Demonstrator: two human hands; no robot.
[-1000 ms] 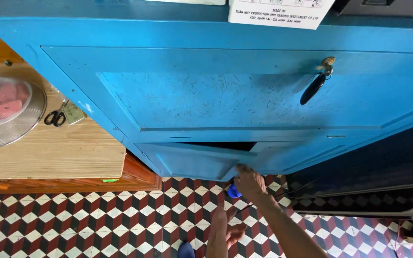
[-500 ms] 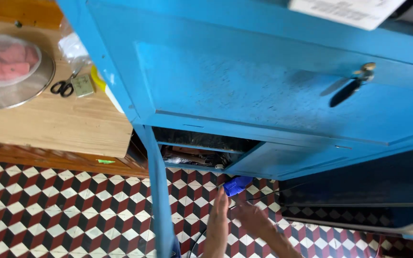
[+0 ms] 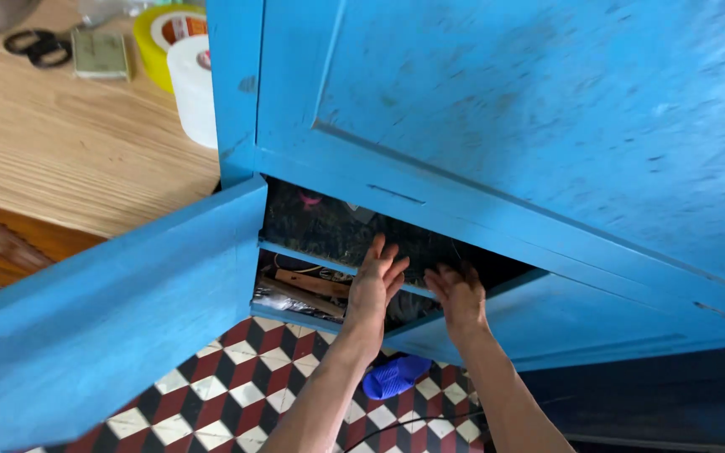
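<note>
Blue paint covers the whole cabinet (image 3: pixel 547 126), and its lower doors stand open, the left door (image 3: pixel 111 310) swung far out over the tiled floor (image 3: pixel 237 394). Both of the person's hands reach into the dark lower compartment. The left hand (image 3: pixel 377 285) lies with fingers spread and flat against the edge of the inner shelf (image 3: pixel 312 253), its grip loose and holding nothing. The right hand (image 3: pixel 459 298) sits just beside it, fingers curled in toward the dark opening; whether it pinches anything inside I cannot tell, as the fingertips are lost in shadow.

Under the shelf lie a piece of wood (image 3: pixel 312 283) and some shiny foil-like stuff (image 3: pixel 283 302), close to the left hand. On the red, black and white floor, between the two forearms, sits a blue slipper (image 3: pixel 396 376).

Off to the left, the wooden worktop (image 3: pixel 69 151) carries a white roll of tape (image 3: pixel 195 88) touching a yellow roll (image 3: pixel 161 38), with black scissors (image 3: pixel 35 46) and a small greenish pad (image 3: pixel 101 52) farther back, well apart from the hands.
</note>
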